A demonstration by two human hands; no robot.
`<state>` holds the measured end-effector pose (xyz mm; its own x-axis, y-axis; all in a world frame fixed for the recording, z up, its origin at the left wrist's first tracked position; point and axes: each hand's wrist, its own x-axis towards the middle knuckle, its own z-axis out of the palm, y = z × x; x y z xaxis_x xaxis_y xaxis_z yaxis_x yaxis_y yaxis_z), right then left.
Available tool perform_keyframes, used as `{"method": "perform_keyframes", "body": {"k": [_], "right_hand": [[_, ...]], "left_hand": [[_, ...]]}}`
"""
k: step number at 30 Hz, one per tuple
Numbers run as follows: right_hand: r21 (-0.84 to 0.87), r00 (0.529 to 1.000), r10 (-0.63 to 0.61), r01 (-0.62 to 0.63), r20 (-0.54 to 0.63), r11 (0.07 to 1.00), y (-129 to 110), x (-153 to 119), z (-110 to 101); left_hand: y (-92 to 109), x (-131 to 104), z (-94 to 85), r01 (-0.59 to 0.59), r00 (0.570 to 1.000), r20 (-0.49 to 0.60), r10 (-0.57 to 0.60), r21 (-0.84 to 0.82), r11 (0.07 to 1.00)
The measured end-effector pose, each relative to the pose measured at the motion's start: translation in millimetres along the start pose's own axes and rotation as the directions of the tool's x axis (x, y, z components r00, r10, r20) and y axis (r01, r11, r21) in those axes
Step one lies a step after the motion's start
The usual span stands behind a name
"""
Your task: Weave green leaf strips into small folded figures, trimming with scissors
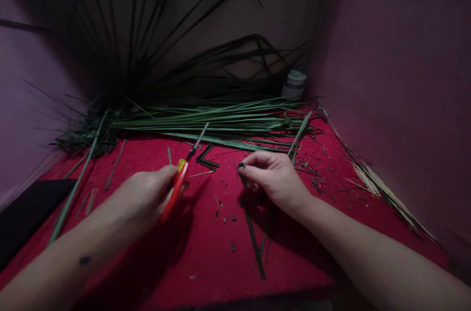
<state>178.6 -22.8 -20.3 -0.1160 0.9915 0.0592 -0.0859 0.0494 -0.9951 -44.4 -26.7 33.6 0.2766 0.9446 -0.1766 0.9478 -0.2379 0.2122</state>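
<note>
Wrapped round the handles of orange and yellow scissors (pixel 178 187), my left hand (pixel 149 191) keeps their blades pointing up and away. My right hand (pixel 270 176) pinches a small dark green leaf piece (pixel 242 168) between thumb and fingertips. Below my right hand a dark leaf strip (pixel 254 245) lies on the red cloth (pixel 206 262). Between the hands, a little farther back, sits a folded dark strip (pixel 206 158) bent in a V shape. A thin pale stick (pixel 200 173) lies just in front of it.
Long green leaves (pixel 221 119) lie across the back, with a white-lidded container (pixel 294 84) behind them at the right. Pale sticks (pixel 390 198) run along the right edge. A black flat item (pixel 33 213) is at the left. Leaf scraps (pixel 316 183) dot the cloth.
</note>
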Motion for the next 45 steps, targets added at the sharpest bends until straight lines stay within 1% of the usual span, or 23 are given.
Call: {"method": "perform_keyframes", "body": {"k": [1, 3, 5, 7, 9, 11, 13, 14, 15, 16, 17, 19, 20, 21, 23, 26, 28, 31, 33, 37, 39, 41, 45], "right_hand": [[-0.145, 0.994, -0.108, 0.107, 0.000, 0.984, 0, -1, 0], [-0.350, 0.957, -0.290, 0.280, 0.025, 0.894, 1, -3, 1], [-0.426, 0.929, -0.367, 0.353, 0.050, 0.833, 0, -4, 2], [-0.389, 0.948, -0.315, 0.305, 0.040, 0.869, -1, -4, 1], [-0.252, 0.990, -0.140, 0.138, 0.007, 0.958, -5, -3, 1], [-0.110, 1.000, 0.020, -0.020, -0.004, 0.994, -8, -2, 1], [-0.037, 0.996, 0.092, -0.092, 0.005, 0.995, -10, -1, 1], [-0.022, 0.994, 0.109, -0.108, 0.014, 0.994, -11, -1, 1], [-0.014, 0.993, 0.119, -0.118, 0.024, 0.993, -10, -1, 1], [-0.012, 0.992, 0.125, -0.125, 0.035, 0.992, -10, -2, 2], [-0.013, 0.991, 0.129, -0.129, 0.044, 0.992, -9, -2, 2], [-0.023, 0.989, 0.128, -0.127, 0.069, 0.992, -7, -3, 3], [-0.035, 0.989, 0.123, -0.121, 0.080, 0.992, -7, -4, 3], [-0.048, 0.989, 0.119, -0.115, 0.091, 0.992, -6, -4, 3], [-0.075, 0.987, 0.122, -0.115, 0.106, 0.991, -7, -4, 3], [-0.099, 0.979, 0.166, -0.155, 0.115, 0.983, -8, -4, 3], [-0.104, 0.968, 0.220, -0.208, 0.124, 0.973, -9, -3, 3], [-0.134, 0.956, 0.256, -0.237, 0.142, 0.962, -9, -3, 3], [-0.169, 0.950, 0.274, -0.248, 0.150, 0.954, -8, -3, 4], [-0.156, 0.949, 0.274, -0.250, 0.159, 0.956, -7, -4, 4], [-0.162, 0.951, 0.262, -0.237, 0.163, 0.958, -7, -4, 4], [-0.166, 0.953, 0.249, -0.221, 0.171, 0.961, -7, -5, 3], [-0.138, 0.957, 0.235, -0.213, 0.168, 0.967, -8, -5, 1]], "left_hand": [[-8, 1, -3.7, 0.057, 0.998, -0.009, -0.056, 0.090, 0.994], [-25, 6, -3.9, 0.179, 0.983, -0.081, -0.163, 0.261, 0.949], [-42, 11, 3.4, 0.377, 0.926, -0.130, -0.354, 0.364, 0.852], [-54, 15, 12.4, 0.449, 0.893, -0.171, -0.416, 0.400, 0.799], [-59, 17, 16.7, 0.464, 0.886, -0.198, -0.420, 0.405, 0.788], [-55, 17, 13.8, 0.439, 0.898, -0.213, -0.384, 0.392, 0.808], [-40, 16, 6.2, 0.342, 0.934, -0.225, -0.276, 0.343, 0.875], [-29, 16, 2.4, 0.255, 0.951, -0.244, -0.189, 0.277, 0.927], [-17, 16, -0.7, 0.099, 0.966, -0.254, -0.053, 0.171, 0.980], [-4, 16, -2.5, -0.099, 0.965, -0.243, 0.101, 0.018, 0.995], [9, 17, -2.8, -0.232, 0.953, -0.236, 0.191, -0.159, 0.960], [32, 20, 0.5, -0.300, 0.953, -0.172, 0.250, -0.409, 0.862], [41, 22, 3.7, -0.318, 0.948, -0.174, 0.267, -0.457, 0.831], [48, 24, 7.3, -0.331, 0.944, -0.172, 0.283, -0.465, 0.821], [56, 27, 14.6, -0.386, 0.921, -0.237, 0.310, -0.428, 0.817], [57, 29, 22.0, -0.471, 0.868, -0.337, 0.365, -0.325, 0.820], [56, 28, 24.3, -0.483, 0.857, -0.361, 0.368, -0.311, 0.819], [53, 29, 25.8, -0.401, 0.907, -0.321, 0.273, -0.458, 0.793], [50, 30, 26.4, -0.331, 0.937, -0.295, 0.188, -0.576, 0.747], [44, 34, 27.4, -0.255, 0.958, -0.280, 0.063, -0.731, 0.633], [43, 36, 28.4, -0.248, 0.960, -0.277, 0.040, -0.774, 0.583], [43, 36, 29.4, -0.226, 0.970, -0.240, 0.044, -0.815, 0.533], [44, 36, 29.2, -0.100, 0.993, -0.069, 0.091, -0.915, 0.392]]}}
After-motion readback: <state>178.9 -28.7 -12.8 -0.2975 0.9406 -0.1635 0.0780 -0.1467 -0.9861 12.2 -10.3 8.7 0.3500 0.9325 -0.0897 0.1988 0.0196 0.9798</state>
